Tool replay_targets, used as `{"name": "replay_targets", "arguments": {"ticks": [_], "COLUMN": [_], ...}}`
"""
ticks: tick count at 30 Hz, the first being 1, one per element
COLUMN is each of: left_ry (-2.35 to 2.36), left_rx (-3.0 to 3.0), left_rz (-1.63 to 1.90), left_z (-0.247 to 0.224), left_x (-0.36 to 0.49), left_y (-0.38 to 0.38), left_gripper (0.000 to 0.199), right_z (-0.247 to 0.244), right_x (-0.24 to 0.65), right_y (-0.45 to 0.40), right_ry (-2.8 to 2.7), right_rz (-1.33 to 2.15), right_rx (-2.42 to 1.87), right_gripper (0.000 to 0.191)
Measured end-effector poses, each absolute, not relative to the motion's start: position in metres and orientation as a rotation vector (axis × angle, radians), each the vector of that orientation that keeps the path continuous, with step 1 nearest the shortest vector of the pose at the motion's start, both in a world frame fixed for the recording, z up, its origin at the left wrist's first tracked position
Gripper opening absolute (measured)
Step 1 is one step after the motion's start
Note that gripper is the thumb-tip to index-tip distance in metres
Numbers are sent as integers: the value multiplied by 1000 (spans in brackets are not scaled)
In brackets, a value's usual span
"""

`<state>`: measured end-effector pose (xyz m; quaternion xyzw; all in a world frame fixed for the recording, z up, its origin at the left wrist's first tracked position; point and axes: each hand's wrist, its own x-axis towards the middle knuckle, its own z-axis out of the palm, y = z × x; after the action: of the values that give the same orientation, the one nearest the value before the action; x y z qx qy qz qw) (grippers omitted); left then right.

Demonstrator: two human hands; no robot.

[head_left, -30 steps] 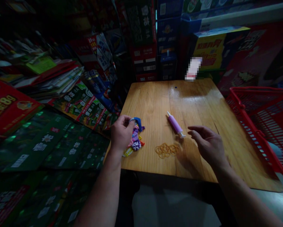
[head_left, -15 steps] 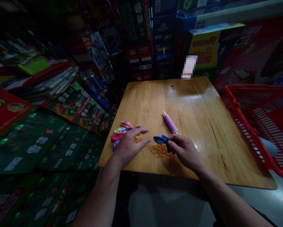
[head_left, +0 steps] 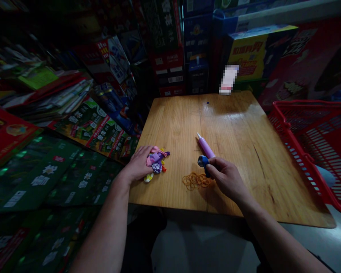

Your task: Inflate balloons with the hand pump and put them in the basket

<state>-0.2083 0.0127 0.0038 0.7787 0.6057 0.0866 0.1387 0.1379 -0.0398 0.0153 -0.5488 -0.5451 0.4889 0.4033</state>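
Observation:
On the left of the wooden table (head_left: 181, 125), my left hand (head_left: 137, 163) curls round the far side of a bunch of colourful deflated balloons (head_left: 157, 161), gathering them; its fingers are bent against the pile. My right hand (head_left: 225, 174) pinches a blue balloon (head_left: 206, 165) between thumb and forefinger, its patterned end turned to the left. A purple pump with a white tip (head_left: 206, 146) lies just beyond my right hand, its near end hidden. Below the blue balloon lies a loose heap of tan rubber bands (head_left: 194, 181).
A red shopping basket (head_left: 301, 151) stands to the right of the table. Stacked green cartons (head_left: 47, 170) and piled papers (head_left: 70, 98) line the left side. Boxes (head_left: 197, 57) rise behind the far edge, near a blurred pale patch (head_left: 228, 79).
My left hand has moved left onto the balloons and pushed them together into a tighter bunch. My right hand has shifted slightly right with the blue balloon, whose free end has turned.

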Motion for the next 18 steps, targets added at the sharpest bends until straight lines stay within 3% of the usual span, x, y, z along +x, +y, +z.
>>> {"name": "replay_targets", "arguments": {"ticks": [4,6,12,18], "left_ry": [1767,1853,2050,1906], "left_rx": [2235,2205,2226,2241], "left_rz": [300,352,736,522], "left_z": [4,4,3,-5], "left_x": [-204,-200,-183,-172], "left_y": [35,43,65,68], "left_gripper": [31,21,37,56], "right_z": [13,12,8,5], "right_x": [134,134,134,133], "right_y": [-37,-35,-32,-33], "right_ry": [-1361,-1353,-1353,-1385], "right_rz": [1250,1247,1226,1210], "right_rx": [-1390,-1393,-1396,-1418], "right_gripper": [20,20,21,19]}}
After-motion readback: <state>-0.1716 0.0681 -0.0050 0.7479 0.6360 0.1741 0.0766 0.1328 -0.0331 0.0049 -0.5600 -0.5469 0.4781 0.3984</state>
